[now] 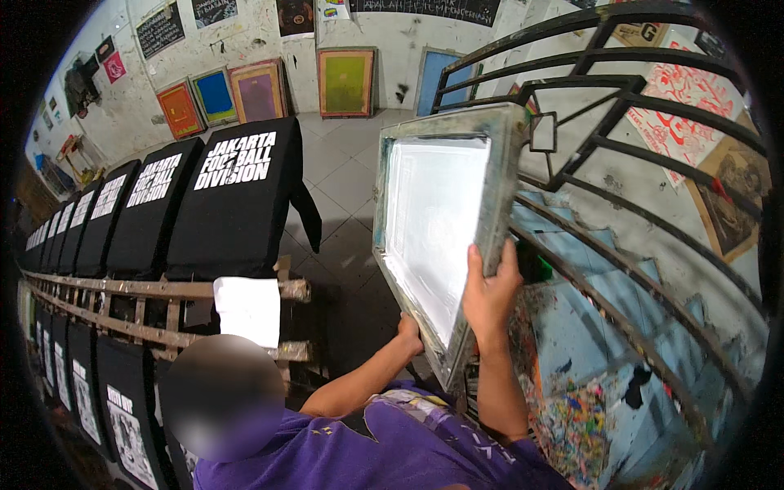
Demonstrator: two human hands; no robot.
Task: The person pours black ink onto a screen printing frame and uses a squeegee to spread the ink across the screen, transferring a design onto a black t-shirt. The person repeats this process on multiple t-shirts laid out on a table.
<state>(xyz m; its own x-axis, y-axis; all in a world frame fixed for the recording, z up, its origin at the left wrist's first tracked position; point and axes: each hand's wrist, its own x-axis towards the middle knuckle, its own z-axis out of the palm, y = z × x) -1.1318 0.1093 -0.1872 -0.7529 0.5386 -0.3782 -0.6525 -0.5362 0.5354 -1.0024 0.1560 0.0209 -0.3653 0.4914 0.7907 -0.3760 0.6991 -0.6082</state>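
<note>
A screen printing frame (500, 175) is held up, tilted, in front of me. White ink is smeared over its pale mesh (433, 204) and along the inner edges. My left hand (411, 333) is closed on the frame's lower left edge, its fingers partly hidden. On the right side, my right hand (492, 296) grips the rim, with its thumb toward the mesh and the other fingers around the outer side. To the left, black T-shirts (233, 220) with white block lettering lie stretched in a row on the printing rack. A white sheet (247, 310) rests at the rack's end.
Wooden rails (163, 288) run between two rows of shirts. Black metal railing (588, 175) curves along the right, beside paint-spattered blue panels (563, 327). Several coloured screens (346, 82) lean on the back wall. Grey tiled floor (335, 163) shows beyond the rack. A blurred round patch covers the lower left.
</note>
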